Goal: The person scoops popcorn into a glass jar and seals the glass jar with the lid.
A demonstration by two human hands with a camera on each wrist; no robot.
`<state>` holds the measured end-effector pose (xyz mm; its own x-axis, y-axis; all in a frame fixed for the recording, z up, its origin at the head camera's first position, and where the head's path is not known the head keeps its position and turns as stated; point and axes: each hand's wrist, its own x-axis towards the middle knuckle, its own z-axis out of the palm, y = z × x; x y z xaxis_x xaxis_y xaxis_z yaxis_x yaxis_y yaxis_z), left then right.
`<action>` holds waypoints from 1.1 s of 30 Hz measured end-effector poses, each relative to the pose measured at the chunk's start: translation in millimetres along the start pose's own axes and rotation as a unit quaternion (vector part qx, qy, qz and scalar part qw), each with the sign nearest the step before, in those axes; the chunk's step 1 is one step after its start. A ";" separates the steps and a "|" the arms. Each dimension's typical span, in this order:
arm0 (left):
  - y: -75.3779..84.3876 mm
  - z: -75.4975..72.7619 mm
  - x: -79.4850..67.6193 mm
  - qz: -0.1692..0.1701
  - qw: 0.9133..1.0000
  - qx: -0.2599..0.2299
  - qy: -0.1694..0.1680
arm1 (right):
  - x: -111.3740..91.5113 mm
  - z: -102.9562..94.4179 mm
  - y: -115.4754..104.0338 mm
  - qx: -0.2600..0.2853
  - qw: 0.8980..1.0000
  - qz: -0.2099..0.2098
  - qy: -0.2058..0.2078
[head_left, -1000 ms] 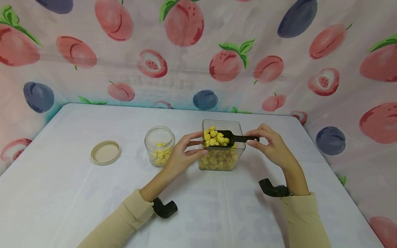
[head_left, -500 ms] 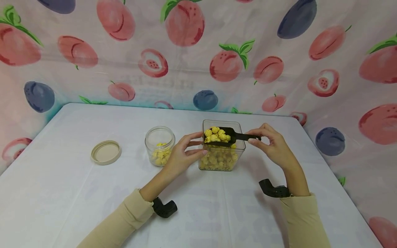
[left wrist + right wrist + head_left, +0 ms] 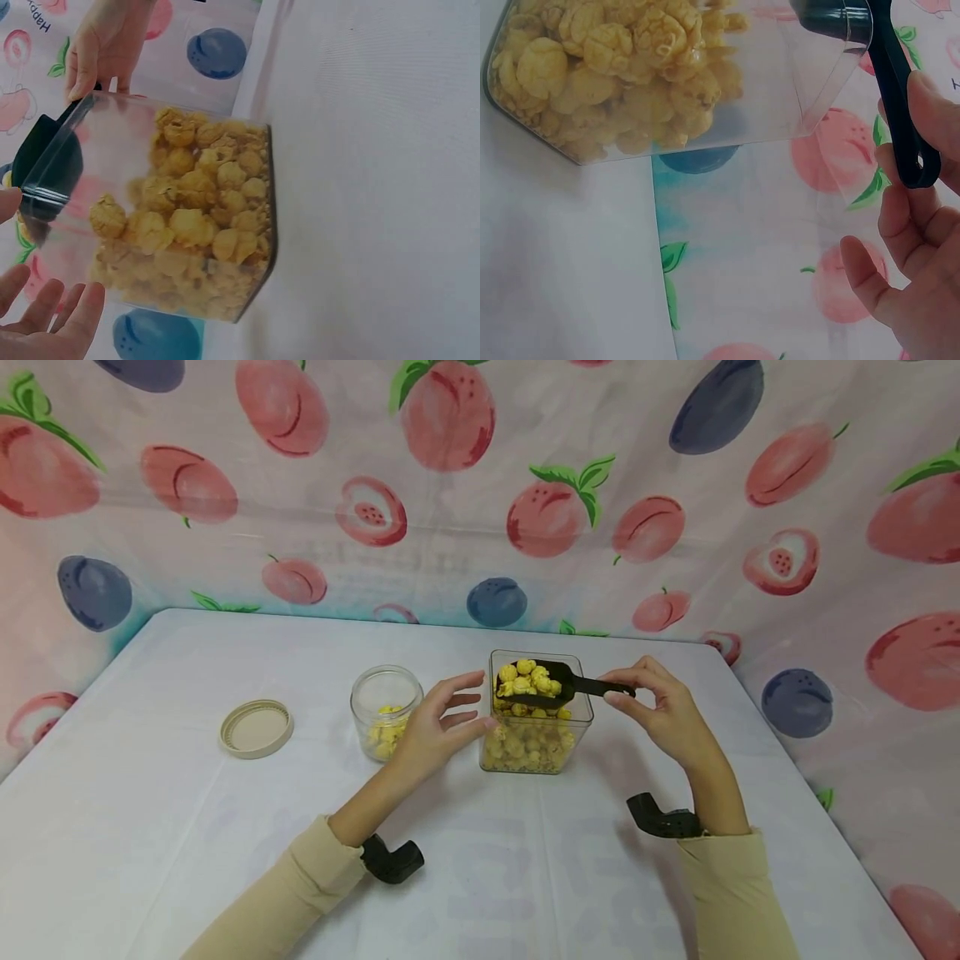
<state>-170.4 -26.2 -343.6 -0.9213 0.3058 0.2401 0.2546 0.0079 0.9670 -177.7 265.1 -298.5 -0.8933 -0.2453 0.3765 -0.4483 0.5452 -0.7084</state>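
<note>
My right hand (image 3: 663, 706) pinches the handle of a black scoop (image 3: 581, 683), whose bowl carries a heap of yellow popcorn (image 3: 523, 678). The scoop is over the mouth of a clear square container (image 3: 581, 723), which holds more popcorn (image 3: 195, 195). My left hand (image 3: 435, 727) is spread beside the container's left side, fingers apart and holding nothing. In the left wrist view its fingertips (image 3: 90, 300) stand near the container wall, with a gap. Partly behind the left hand stands a clear round jar (image 3: 375, 689) with some popcorn in the bottom.
A cream round lid (image 3: 257, 729) lies on the white-covered table (image 3: 487, 877), left of the jar. A fruit-printed cloth (image 3: 450, 560) hangs behind the table. Black wrist-worn devices sit at both cuffs.
My right hand has raised the loaded scoop slightly and drawn it a little to the right. My left hand has let go of the container and moved slightly left, its fingers spreading.
</note>
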 end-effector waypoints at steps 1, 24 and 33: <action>1.3 -1.1 0.1 0.005 1.000 0.001 0.002 | 0.1 -0.1 0.0 0.000 1.000 0.000 0.002; 44.3 -54.8 2.4 0.053 0.991 0.117 0.042 | 5.0 5.5 -10.4 0.032 0.999 -0.019 0.034; 48.4 -87.2 1.3 0.050 0.982 0.180 0.028 | 5.9 7.1 -16.7 0.026 0.999 -0.022 0.036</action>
<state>-184.9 -108.4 -289.1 -0.8982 0.2704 0.3466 0.4234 0.3196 0.8477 -175.7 248.9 -288.7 -0.8688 -0.2092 0.4488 -0.4901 0.4930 -0.7189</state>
